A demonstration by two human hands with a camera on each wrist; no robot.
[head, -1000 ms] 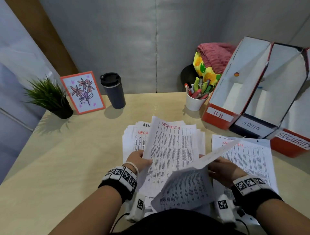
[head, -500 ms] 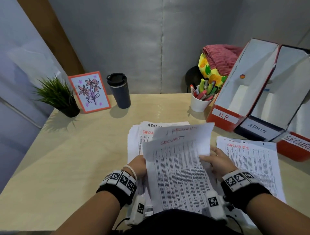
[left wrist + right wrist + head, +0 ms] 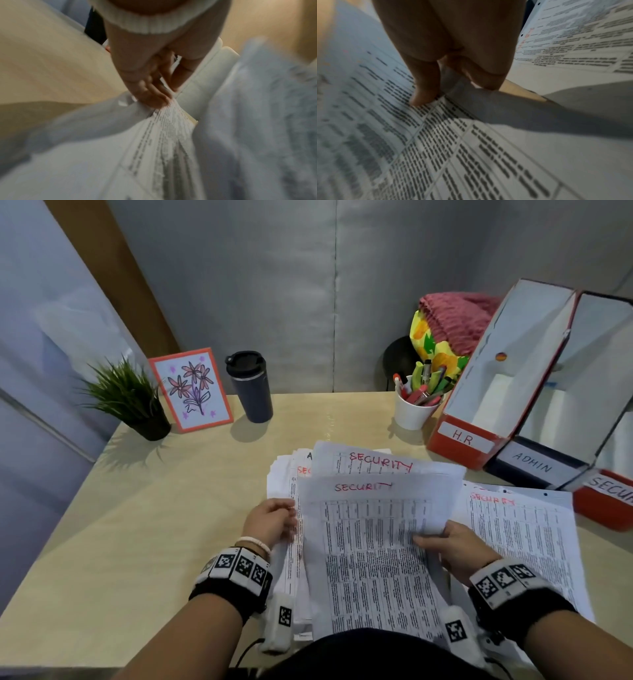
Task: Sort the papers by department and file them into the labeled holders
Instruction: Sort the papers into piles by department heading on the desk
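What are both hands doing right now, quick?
Left hand: pinching the left edge of the paper stack.
Right hand: pinching the top SECURITY sheet at its right edge.

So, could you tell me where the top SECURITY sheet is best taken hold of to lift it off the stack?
Probably at its right edge, from the right: the top SECURITY sheet already curls up there where the right hand pinches it, while the left hand steadies the stack.

An office desk — labeled file holders [image 3: 479,419], pen cup [image 3: 412,412], printed papers [image 3: 373,559].
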